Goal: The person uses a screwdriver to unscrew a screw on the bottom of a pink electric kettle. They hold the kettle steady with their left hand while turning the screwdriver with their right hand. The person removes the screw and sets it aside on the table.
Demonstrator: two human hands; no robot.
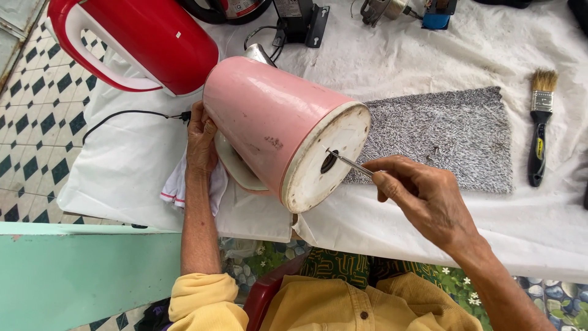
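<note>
The right hand [429,199] is pinching a thin metal screwdriver shaft [350,164] between closed fingers, its tip angling up-left into the dark centre hole of the pink plastic electric kettle [275,125]. The kettle is lying tipped on the white cloth-covered table [141,165], long axis running far-left to near-right, its dirty white base facing the person for access. The left hand [200,142] is bracing it at the handle side, apparently curled round the handle, partly hidden.

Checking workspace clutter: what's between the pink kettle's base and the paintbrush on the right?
In the head view, a grey fuzzy mat lies on the white cloth between the pink kettle and the paintbrush.
</note>
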